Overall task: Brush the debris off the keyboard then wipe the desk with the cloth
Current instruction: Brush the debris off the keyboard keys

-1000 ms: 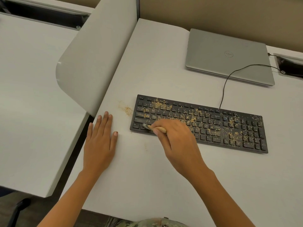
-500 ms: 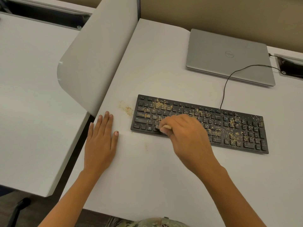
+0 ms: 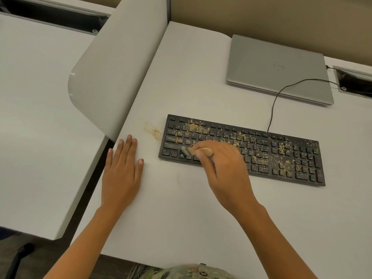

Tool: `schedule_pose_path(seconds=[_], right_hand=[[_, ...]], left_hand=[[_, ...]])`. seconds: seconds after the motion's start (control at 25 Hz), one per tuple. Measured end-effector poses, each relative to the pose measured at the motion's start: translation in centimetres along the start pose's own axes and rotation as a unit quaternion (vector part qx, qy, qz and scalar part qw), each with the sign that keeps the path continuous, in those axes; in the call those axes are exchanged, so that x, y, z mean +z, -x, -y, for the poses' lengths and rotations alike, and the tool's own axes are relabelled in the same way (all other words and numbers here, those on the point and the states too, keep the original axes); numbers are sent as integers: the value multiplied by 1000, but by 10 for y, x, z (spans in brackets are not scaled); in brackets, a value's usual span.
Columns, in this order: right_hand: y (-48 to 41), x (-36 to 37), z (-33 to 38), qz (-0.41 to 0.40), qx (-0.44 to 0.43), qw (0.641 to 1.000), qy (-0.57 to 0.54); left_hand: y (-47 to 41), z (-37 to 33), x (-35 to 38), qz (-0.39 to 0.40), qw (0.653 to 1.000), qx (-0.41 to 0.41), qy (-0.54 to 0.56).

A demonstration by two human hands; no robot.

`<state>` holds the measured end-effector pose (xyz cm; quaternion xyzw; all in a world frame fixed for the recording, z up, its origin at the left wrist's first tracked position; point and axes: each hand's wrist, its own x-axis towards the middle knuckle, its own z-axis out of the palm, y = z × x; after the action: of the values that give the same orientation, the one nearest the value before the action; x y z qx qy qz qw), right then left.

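Crumbs [image 3: 196,127] cover the keyboard [image 3: 281,156], centre desk [image 3: 181,218]; right hand [image 3: 223,168] clamps the brush [image 3: 196,151] at its near-left keys, left hand [image 3: 120,168] lies flat, fingers straight. Hard flicks could wedge grit under keys.

Desk [image 3: 191,214] bears keyboard [image 3: 281,156] and laptop [image 3: 277,67]; debris [image 3: 154,132] alongside.
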<state>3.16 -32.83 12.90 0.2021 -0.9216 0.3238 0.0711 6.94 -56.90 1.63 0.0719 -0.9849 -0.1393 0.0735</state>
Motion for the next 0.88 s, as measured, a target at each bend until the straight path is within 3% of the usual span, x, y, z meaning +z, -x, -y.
schedule_pose_path(seconds=[0.16, 0.4, 0.48, 0.64, 0.76, 0.88], right_hand=[[2, -2, -8, -11, -55, 995, 84], [-1, 4, -4, -9, -84, 993, 82], [-1, -2, -9, -26, -62, 992, 102], [-3, -6, -10, -31, 37, 999, 18], [5, 3, -5, -11, 87, 996, 18], [8, 5, -6, -41, 128, 991, -10]], left_hand=[[0, 0, 0, 0, 1000, 3, 2], [0, 0, 1, -1, 1000, 3, 3], [0, -1, 1, -3, 1000, 1, 8], [0, 0, 0, -5, 1000, 3, 8], [1, 0, 0, -3, 1000, 3, 11], [0, 0, 0, -1, 1000, 4, 11]])
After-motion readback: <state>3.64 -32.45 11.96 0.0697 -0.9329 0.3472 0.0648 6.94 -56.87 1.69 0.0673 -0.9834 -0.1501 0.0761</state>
